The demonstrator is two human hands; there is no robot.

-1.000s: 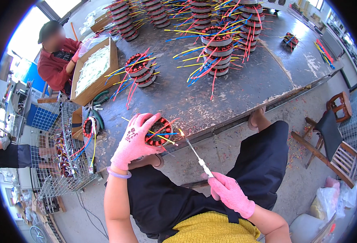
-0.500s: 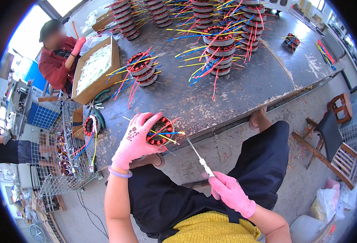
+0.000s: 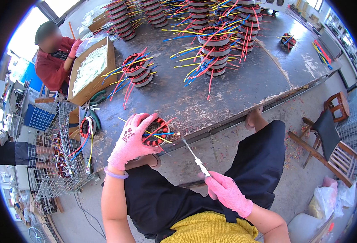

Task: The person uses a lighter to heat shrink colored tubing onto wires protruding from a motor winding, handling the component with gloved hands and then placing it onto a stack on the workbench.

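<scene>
Up across the top of the frame, tall stacks of wound stators crowd my dark worktable, red, blue and yellow leads bristling every way; a shorter stack sits left of centre. Upper left, a co-worker in a red shirt is behind a cardboard box of white strips, green-handled pliers just below it, and a wooden chair is over at the right. Leads cross the mouth of my own stator, partly in the way of its core. The back stacks run off the top edge, my pink-gloved left hand covers the stator's left side, and the torch's lower end is lost in my right fist. So here it is, left of centre: the stator, gripped by my left fingers, while my right hand, closed round the white torch, angles its metal tip near a small bright glow at the blue lead's end.
</scene>
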